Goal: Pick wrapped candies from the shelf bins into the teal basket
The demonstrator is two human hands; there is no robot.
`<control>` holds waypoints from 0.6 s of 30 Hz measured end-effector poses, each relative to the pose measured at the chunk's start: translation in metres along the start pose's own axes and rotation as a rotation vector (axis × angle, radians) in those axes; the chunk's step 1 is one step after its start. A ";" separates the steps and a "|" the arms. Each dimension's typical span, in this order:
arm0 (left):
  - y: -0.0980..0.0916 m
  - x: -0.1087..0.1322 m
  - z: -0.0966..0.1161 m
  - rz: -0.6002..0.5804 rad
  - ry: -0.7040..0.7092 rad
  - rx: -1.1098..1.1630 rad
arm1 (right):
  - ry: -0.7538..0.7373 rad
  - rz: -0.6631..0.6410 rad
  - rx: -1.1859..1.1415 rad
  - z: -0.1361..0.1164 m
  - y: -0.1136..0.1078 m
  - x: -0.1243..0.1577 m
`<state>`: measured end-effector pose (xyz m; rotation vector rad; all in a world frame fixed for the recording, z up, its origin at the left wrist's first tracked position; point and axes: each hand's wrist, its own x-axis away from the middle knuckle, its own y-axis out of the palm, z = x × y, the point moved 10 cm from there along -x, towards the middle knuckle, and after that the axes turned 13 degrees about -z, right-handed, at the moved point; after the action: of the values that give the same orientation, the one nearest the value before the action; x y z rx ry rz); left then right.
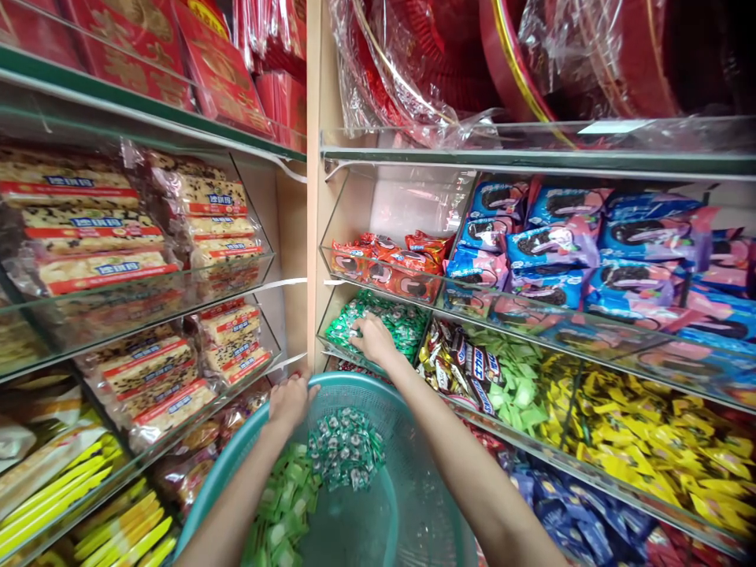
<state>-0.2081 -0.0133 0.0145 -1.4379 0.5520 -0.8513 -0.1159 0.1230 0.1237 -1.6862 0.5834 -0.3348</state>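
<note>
My left hand (pixel 291 403) is closed over the far left rim of a teal plastic basket (pixel 206 492). Inside the basket lie green-and-clear wrapped candies (pixel 347 449) and a heap of light green packets (pixel 287 504). My right hand (pixel 373 340) reaches past the basket into a clear shelf bin, its fingers apart and resting on a layer of small green wrapped candies (pixel 407 323). I see nothing held in it, though its fingertips are partly hidden.
Mixed chocolate bars (pixel 457 362), light green packets (pixel 513 378) and yellow packets (pixel 638 433) fill neighbouring bins. Above are red snack packs (pixel 395 264) and blue cookie packs (pixel 555 244). Left shelves hold packaged bars (pixel 100 224). Glass shelf edges (pixel 531 161) jut out; a wooden post (pixel 313 197) stands between.
</note>
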 end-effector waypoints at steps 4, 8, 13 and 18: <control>0.000 -0.001 0.000 -0.008 -0.009 0.001 | -0.010 0.014 -0.013 -0.001 -0.004 0.000; 0.002 -0.003 -0.001 -0.011 -0.008 0.002 | -0.060 0.076 -0.047 -0.010 -0.021 0.011; 0.003 -0.005 -0.001 -0.014 0.002 -0.019 | -0.196 0.166 -0.153 -0.041 -0.035 0.049; 0.004 -0.005 0.000 -0.022 0.009 -0.033 | -0.315 0.053 -0.235 -0.063 0.017 0.082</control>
<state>-0.2101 -0.0099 0.0099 -1.4731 0.5597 -0.8704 -0.0841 0.0239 0.1116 -1.8979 0.4432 0.0414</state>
